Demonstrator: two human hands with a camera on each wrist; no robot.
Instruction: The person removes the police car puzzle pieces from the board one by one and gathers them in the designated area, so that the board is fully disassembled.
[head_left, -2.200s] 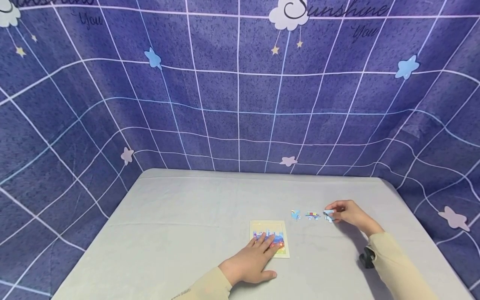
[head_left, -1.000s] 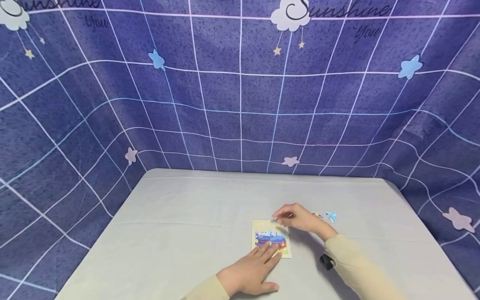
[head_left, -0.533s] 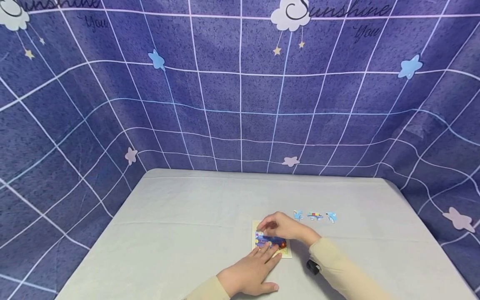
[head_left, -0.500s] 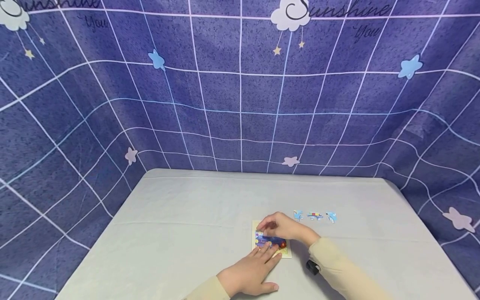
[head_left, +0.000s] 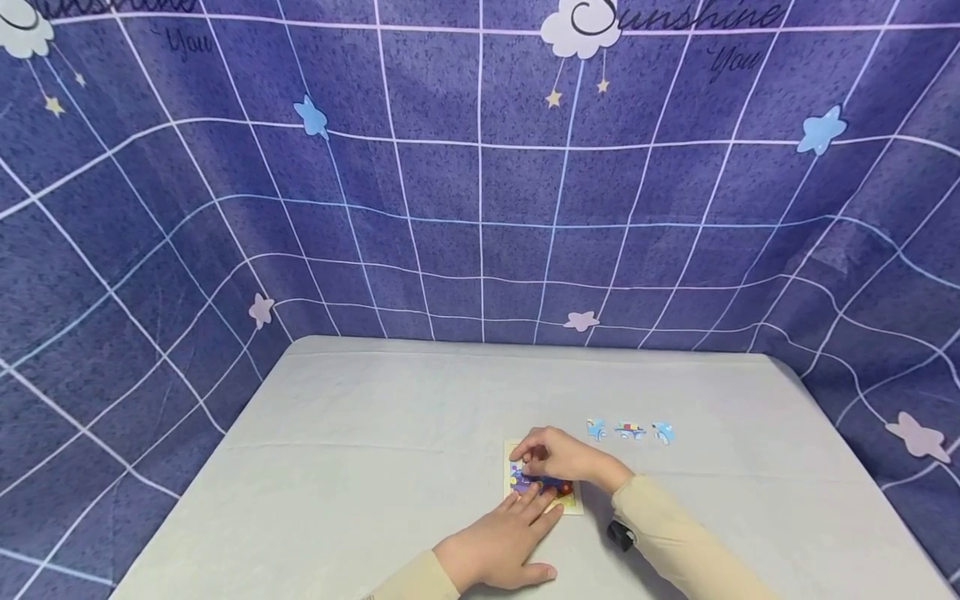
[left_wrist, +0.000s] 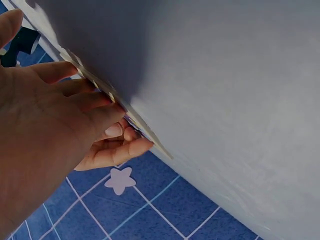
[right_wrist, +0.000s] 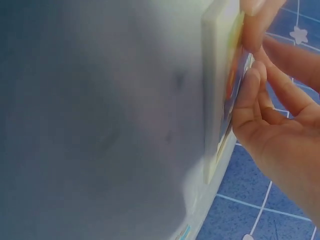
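Observation:
A small jigsaw puzzle (head_left: 517, 482) with a blue vehicle picture lies in a cream frame (head_left: 576, 504) on the table. My left hand (head_left: 498, 533) lies flat, its straight fingers resting on the puzzle's lower part. My right hand (head_left: 562, 457) is bent over the upper part, thumb and fingertips pinching at a piece; the hand hides most of it. In the right wrist view, the right thumb and fingers (right_wrist: 248, 92) meet close at the puzzle's face. Three loose pieces lie in a row to the right: a light blue one (head_left: 596, 428), a multicoloured one (head_left: 630, 430) and another blue one (head_left: 663, 432).
A pale grey cloth covers the table (head_left: 360, 467). Behind and at both sides hangs a dark blue curtain (head_left: 420, 250) with a grid and stars. A black device (head_left: 620, 535) is strapped at the right wrist.
My right hand has left the rightmost loose piece, moved left to the puzzle and closed in on its upper part. My left hand has stayed on the puzzle.

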